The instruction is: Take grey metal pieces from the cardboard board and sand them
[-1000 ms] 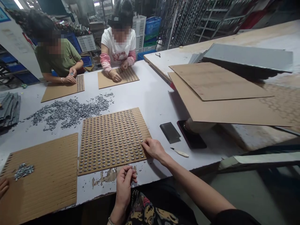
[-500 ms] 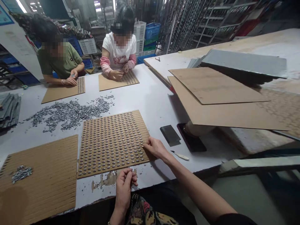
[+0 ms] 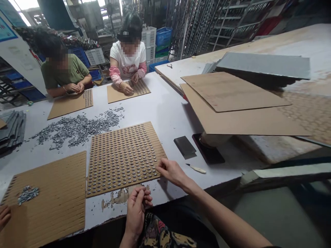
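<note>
In front of me lies a cardboard sheet [image 3: 117,156] with rows of small grey metal pieces [image 3: 121,165] across it. Bare ridged strips show along its right side. My right hand [image 3: 172,172] is over the sheet's lower right edge, thumb and fingertips pinched together; whatever is between them is too small to make out. My left hand [image 3: 137,210] rests at the table's front edge, below the sheet, with its fingers curled in. Its palm is hidden, so I cannot see what it holds. A loose heap of the same pieces [image 3: 80,127] lies behind the sheet.
Left stands another cardboard sheet [image 3: 59,193] bearing a small pile of pieces [image 3: 28,194]; another person's hand [image 3: 4,216] shows there. Two co-workers sit opposite at their own sheets. Right are a dark flat block [image 3: 184,147], a phone [image 3: 213,153], a knife [image 3: 197,168] and overhanging boards [image 3: 240,120].
My right hand has shifted slightly down along the sheet's right edge. Another person's hand has come in at the left. The co-workers' hands have moved; my left hand stays about the same.
</note>
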`<state>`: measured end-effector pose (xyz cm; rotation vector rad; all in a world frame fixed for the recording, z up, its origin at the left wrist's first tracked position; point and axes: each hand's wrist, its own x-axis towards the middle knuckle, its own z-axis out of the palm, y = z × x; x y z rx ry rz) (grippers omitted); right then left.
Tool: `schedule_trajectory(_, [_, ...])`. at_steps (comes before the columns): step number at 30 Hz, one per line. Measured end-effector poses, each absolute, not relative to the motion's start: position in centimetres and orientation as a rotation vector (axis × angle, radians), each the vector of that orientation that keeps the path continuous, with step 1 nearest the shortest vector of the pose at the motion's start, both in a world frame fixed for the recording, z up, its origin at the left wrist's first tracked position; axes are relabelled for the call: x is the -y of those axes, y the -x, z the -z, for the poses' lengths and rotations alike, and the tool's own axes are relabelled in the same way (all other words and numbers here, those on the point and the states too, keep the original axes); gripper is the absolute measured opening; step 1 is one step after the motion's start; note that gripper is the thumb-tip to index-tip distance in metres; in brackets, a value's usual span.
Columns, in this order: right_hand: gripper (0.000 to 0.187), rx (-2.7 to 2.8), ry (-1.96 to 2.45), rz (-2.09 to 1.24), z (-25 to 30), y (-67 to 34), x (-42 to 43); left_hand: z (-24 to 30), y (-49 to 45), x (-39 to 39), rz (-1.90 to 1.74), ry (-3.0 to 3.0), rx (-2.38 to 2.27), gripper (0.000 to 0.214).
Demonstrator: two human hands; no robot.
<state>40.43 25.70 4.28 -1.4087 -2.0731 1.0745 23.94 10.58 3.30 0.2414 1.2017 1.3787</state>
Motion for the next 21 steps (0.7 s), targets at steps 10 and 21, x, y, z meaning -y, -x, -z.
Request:
schedule_trajectory(10, [0.039, 2.528, 1.445, -0.385, -3.6, -39.2, -27.2, -2.3, -25.2, -10.1, -1.323, -0.314, -1.214, 0.037])
schedule_trajectory(21, [0.069, 2.614, 1.469, -0.185, 0.4, -37.7, -28.0, -1.2, -24.9, -9.7, -1.297, -0.330, -1.280, 0.039])
